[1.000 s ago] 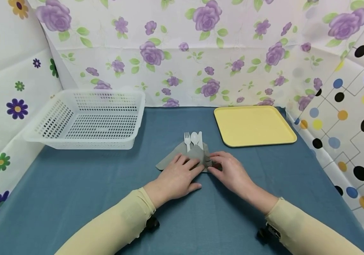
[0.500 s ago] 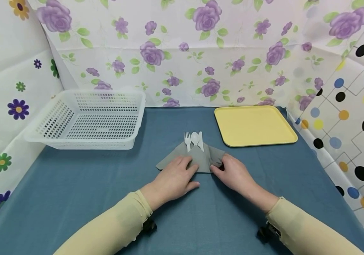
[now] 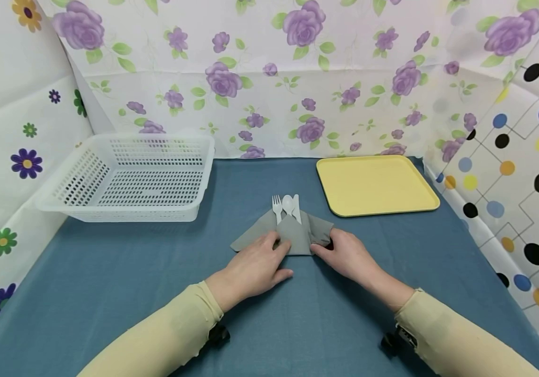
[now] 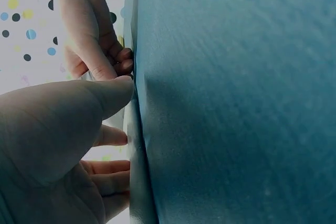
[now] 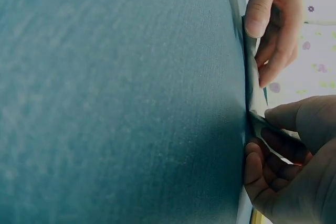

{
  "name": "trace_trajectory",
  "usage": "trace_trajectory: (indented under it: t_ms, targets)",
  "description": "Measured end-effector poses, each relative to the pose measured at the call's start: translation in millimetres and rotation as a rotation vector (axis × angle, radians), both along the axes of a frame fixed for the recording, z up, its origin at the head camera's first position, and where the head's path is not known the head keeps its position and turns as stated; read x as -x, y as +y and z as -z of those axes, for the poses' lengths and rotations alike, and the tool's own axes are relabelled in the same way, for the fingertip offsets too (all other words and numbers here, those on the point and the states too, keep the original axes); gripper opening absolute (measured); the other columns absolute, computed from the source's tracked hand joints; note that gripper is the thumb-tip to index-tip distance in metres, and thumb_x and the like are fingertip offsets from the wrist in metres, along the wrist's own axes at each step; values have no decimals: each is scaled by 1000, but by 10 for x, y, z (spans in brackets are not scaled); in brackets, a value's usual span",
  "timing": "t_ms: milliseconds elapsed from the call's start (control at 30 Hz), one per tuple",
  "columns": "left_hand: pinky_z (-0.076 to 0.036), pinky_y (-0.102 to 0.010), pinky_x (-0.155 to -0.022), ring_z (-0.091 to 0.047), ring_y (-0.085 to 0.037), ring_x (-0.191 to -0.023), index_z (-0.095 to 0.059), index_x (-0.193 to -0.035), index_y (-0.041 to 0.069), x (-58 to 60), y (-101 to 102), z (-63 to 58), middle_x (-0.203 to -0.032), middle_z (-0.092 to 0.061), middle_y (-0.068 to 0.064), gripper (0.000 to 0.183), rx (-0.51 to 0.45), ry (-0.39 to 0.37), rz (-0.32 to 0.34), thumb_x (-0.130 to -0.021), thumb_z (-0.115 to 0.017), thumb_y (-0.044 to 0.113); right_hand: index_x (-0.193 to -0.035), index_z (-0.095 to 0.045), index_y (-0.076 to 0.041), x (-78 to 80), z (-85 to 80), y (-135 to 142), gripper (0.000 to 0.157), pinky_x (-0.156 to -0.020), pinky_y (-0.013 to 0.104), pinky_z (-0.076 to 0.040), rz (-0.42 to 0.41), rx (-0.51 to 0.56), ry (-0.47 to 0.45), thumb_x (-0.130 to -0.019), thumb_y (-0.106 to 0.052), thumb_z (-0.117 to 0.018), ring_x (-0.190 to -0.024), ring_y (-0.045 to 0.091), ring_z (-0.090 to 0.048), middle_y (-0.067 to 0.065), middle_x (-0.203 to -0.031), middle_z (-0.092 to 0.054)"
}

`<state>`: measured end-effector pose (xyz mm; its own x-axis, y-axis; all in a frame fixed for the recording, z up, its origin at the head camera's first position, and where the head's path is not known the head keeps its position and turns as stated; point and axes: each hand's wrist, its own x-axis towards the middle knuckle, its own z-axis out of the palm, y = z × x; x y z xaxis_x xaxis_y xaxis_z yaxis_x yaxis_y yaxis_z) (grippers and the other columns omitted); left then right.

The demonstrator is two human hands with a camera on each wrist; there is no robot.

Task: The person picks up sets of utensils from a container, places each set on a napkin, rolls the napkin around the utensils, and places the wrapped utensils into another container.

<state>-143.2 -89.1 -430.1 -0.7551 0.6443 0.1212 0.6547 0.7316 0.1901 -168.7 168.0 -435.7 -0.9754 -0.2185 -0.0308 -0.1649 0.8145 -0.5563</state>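
Observation:
A grey napkin (image 3: 297, 241) lies folded on the blue cloth, its lower edge straight and its sides slanting outward. From its top stick out a white fork (image 3: 277, 207), a white spoon (image 3: 288, 202) and a white knife (image 3: 296, 207), side by side. My left hand (image 3: 252, 264) rests on the napkin's left part with its fingers laid over it, hiding some of it. At the right side, my right hand (image 3: 348, 255) pinches the napkin's right flap between thumb and fingers. The right wrist view shows the napkin's edge (image 5: 260, 121) lifted at that thumb.
A white perforated basket (image 3: 194, 212) stands at the back left. At the back right lies a yellow tray (image 3: 377, 186). Patterned sheets hang behind and at both sides of the blue-covered table (image 3: 132, 272).
The right flap, earlier bunched near the napkin's middle, is now spread out to the right in my right hand. My left hand has shifted slightly left, uncovering more of the napkin.

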Motion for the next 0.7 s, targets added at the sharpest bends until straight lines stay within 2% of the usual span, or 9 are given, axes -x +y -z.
trace_trajectory:
  t_ms: [167, 433, 700]
  targets:
    - [-58, -48, -100, -66, -35, -118, -61, -153, 6, 8, -5, -20, -139, -60, -22, 60, 11, -15, 20, -108, -75, 42, -82, -53, -11, -15, -9, 8, 40, -58, 37, -41, 0, 11, -4, -108, -33, -75, -59, 21, -51, 7, -70, -49]
    - [-45, -51, -122, -62, -35, -135, -59, -158, 5, 19, -39, -34, -146, -63, -20, 62, 24, -37, 78, -108, -76, 38, -84, -54, -11, -16, -13, 24, 38, -58, 37, -42, 25, -1, -16, -108, -34, -73, -60, 21, -52, 7, -72, -52]
    - [-39, -50, -127, -58, -34, -143, -57, -157, 1, 21, -27, -34, -152, -61, -20, 65, 72, -45, 39, -109, -74, 41, -84, -54, -11, -25, -15, 22, 39, -58, 37, -41, 20, -9, -10, -108, -34, -73, -60, 21, -52, 7, -71, -51]
